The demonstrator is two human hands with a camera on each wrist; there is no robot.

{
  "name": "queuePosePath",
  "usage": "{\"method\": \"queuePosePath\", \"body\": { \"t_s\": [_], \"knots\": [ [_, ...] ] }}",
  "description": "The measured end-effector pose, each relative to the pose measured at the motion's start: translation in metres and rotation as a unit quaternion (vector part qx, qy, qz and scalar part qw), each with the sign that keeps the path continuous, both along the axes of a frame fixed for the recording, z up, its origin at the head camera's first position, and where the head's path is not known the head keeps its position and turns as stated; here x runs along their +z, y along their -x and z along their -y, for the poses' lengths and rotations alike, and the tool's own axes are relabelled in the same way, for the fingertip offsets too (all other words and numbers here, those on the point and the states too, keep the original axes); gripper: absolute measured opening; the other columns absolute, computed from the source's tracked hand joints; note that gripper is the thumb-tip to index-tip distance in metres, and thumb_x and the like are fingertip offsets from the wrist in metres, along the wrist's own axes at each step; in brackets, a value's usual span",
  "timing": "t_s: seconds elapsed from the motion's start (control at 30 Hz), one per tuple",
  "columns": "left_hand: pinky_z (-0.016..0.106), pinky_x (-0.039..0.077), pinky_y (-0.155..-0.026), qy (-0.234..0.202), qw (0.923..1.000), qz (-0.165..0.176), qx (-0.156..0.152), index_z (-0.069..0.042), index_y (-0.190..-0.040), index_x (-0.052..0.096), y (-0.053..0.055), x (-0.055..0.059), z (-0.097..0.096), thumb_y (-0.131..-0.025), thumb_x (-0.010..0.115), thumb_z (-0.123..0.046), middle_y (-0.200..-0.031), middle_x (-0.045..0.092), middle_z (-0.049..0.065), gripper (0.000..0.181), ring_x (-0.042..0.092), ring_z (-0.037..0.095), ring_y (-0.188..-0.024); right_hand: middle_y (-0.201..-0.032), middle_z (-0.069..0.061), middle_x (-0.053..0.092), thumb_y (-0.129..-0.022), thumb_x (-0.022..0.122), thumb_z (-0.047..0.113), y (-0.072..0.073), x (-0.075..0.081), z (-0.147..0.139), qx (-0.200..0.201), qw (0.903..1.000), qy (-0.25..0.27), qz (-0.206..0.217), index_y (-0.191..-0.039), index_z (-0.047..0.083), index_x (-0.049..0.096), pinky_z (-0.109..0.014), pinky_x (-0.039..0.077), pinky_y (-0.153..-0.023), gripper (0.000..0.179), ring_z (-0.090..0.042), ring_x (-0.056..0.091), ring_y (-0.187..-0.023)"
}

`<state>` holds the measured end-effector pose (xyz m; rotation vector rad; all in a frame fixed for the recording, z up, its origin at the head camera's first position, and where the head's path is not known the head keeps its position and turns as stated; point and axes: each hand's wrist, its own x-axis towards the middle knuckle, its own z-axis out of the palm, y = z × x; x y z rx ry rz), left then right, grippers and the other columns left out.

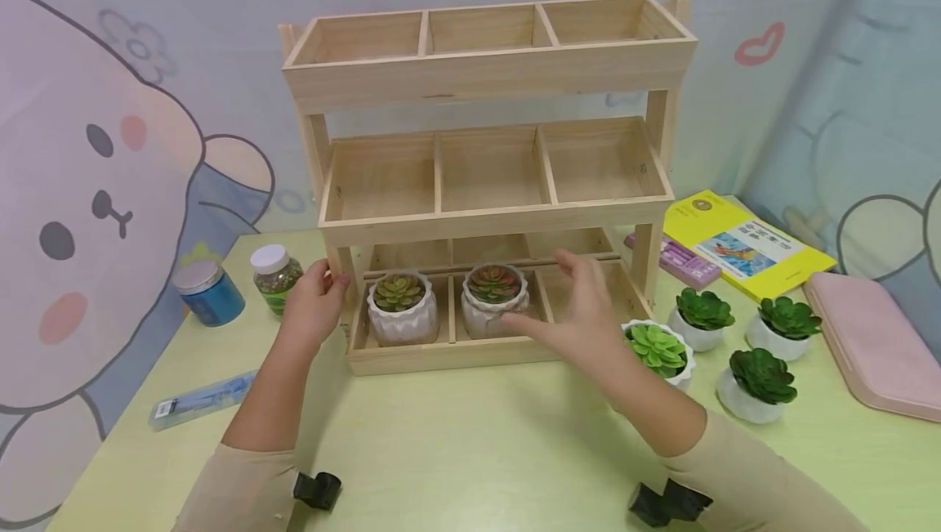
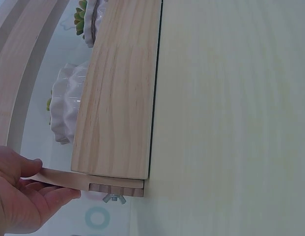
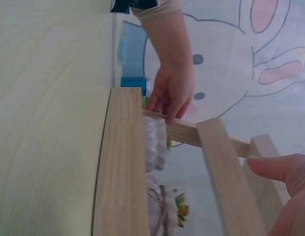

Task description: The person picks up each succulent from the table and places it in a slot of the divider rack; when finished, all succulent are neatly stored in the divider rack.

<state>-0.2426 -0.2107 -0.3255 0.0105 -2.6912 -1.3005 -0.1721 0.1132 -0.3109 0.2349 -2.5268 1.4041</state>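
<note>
Steadying the rack (image 1: 488, 81) is our left hand (image 1: 312, 307), pinching its wood at 8 o'clock with thumb and fingers. Our right hand (image 1: 584, 326) holds nothing: its thumb and fingers spread at 5 o'clock by the bottom tray (image 1: 441, 358), the thumb overlapping the red plant (image 1: 495, 283) in the head view; we cannot tell whether it touches the pot. That plant stands upright in the middle compartment, at 6 o'clock; the green plant (image 1: 399, 292) stands at 7. The bright plant (image 1: 657, 350) lies toward 4, partly behind our forearm, near the surface (image 1: 470, 442).

To do this well, we should brace the rack lightly, pulling nothing sideways. We should handle pots by their walls, not leaves, come in from the front beneath the middle tier (image 1: 500, 223), and carry our right wrist high.
</note>
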Motion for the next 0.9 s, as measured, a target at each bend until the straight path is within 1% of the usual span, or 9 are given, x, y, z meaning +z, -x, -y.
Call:
{"method": "queuePosePath", "body": {
  "t_s": [0.1, 0.2, 0.33, 0.43, 0.5, 0.53, 0.67, 0.77, 0.9],
  "knots": [
    [0.050, 0.044, -0.094, 0.000, 1.0000, -0.005, 0.000, 0.006, -0.136, 0.037, 0.000, -0.001, 0.000, -0.100, 0.043, -0.014, -0.131, 0.046, 0.031, 0.042, 0.047, 0.042, -0.119, -0.139, -0.012, 0.032, -0.066, 0.084, 0.044, -0.013, 0.004, -0.015, -0.002, 0.9997, -0.015, -0.020, -0.142, 0.003, 0.028, -0.050, 0.031, -0.105, 0.102, -0.029, 0.032, -0.129],
    [0.050, 0.044, -0.094, 0.005, 1.0000, -0.008, -0.002, 0.007, -0.136, 0.037, -0.001, -0.001, 0.000, -0.100, 0.043, -0.014, -0.130, 0.046, 0.031, 0.042, 0.048, 0.042, -0.118, -0.139, -0.012, 0.033, -0.069, 0.083, 0.041, -0.022, 0.004, -0.031, 0.003, 0.9982, -0.037, -0.048, -0.141, 0.004, 0.031, -0.052, 0.031, -0.103, 0.097, -0.029, 0.033, -0.128],
    [0.050, 0.044, -0.094, 0.006, 1.0000, -0.004, -0.002, 0.006, -0.137, 0.037, -0.002, -0.001, 0.000, -0.101, 0.043, -0.015, -0.131, 0.046, 0.031, 0.042, 0.047, 0.042, -0.119, -0.137, -0.011, 0.038, -0.071, 0.082, 0.036, -0.028, -0.001, -0.053, 0.012, 0.9943, -0.069, -0.081, -0.139, 0.006, 0.036, -0.056, 0.033, -0.100, 0.087, -0.030, 0.036, -0.126],
    [0.050, 0.044, -0.094, 0.005, 1.0000, -0.006, 0.000, 0.006, -0.136, 0.038, -0.002, -0.002, 0.001, -0.100, 0.043, -0.014, -0.131, 0.046, 0.031, 0.041, 0.048, 0.042, -0.118, -0.137, -0.012, 0.040, -0.071, 0.082, 0.036, -0.030, -0.005, -0.067, 0.011, 0.9919, -0.091, -0.088, -0.138, 0.007, 0.039, -0.060, 0.034, -0.098, 0.085, -0.032, 0.037, -0.126],
    [0.051, 0.044, -0.094, 0.004, 0.9999, -0.013, -0.001, 0.006, -0.134, 0.039, -0.001, -0.003, 0.001, -0.100, 0.044, -0.015, -0.130, 0.047, 0.031, 0.040, 0.048, 0.043, -0.118, -0.137, -0.013, 0.041, -0.070, 0.083, 0.037, -0.031, -0.006, -0.077, 0.014, 0.9911, -0.103, -0.083, -0.139, 0.006, 0.039, -0.062, 0.033, -0.097, 0.087, -0.034, 0.037, -0.126],
    [0.050, 0.045, -0.092, 0.009, 0.9998, -0.020, 0.004, 0.006, -0.133, 0.040, -0.002, -0.003, 0.001, -0.100, 0.044, -0.016, -0.129, 0.048, 0.031, 0.039, 0.049, 0.042, -0.116, -0.138, -0.014, 0.040, -0.070, 0.083, 0.038, -0.031, -0.007, -0.081, 0.014, 0.9907, -0.111, -0.077, -0.139, 0.006, 0.039, -0.062, 0.033, -0.096, 0.088, -0.035, 0.036, -0.126],
    [0.050, 0.045, -0.093, 0.012, 0.9996, -0.025, 0.008, 0.006, -0.132, 0.041, -0.002, -0.003, 0.001, -0.100, 0.044, -0.016, -0.129, 0.048, 0.031, 0.039, 0.049, 0.042, -0.117, -0.138, -0.015, 0.039, -0.068, 0.083, 0.044, -0.030, -0.011, -0.097, 0.023, 0.9900, -0.132, -0.043, -0.140, 0.004, 0.036, -0.063, 0.034, -0.094, 0.095, -0.037, 0.035, -0.126],
    [0.050, 0.043, -0.095, 0.006, 0.9999, -0.014, 0.004, 0.006, -0.134, 0.039, -0.002, -0.003, 0.001, -0.100, 0.044, -0.014, -0.131, 0.046, 0.031, 0.040, 0.047, 0.042, -0.119, -0.138, -0.017, 0.037, -0.066, 0.082, 0.050, -0.029, -0.015, -0.107, 0.021, 0.9887, -0.148, -0.007, -0.140, 0.002, 0.034, -0.064, 0.033, -0.094, 0.100, -0.038, 0.034, -0.125],
    [0.050, 0.042, -0.096, 0.002, 1.0000, -0.005, -0.001, 0.006, -0.136, 0.037, -0.002, -0.001, -0.001, -0.100, 0.044, -0.014, -0.133, 0.044, 0.030, 0.041, 0.046, 0.041, -0.120, -0.136, -0.024, 0.036, -0.064, 0.081, 0.054, -0.028, -0.019, -0.119, 0.015, 0.9841, -0.173, 0.038, -0.140, -0.003, 0.032, -0.066, 0.033, -0.093, 0.107, -0.043, 0.034, -0.123]
  ]
}}
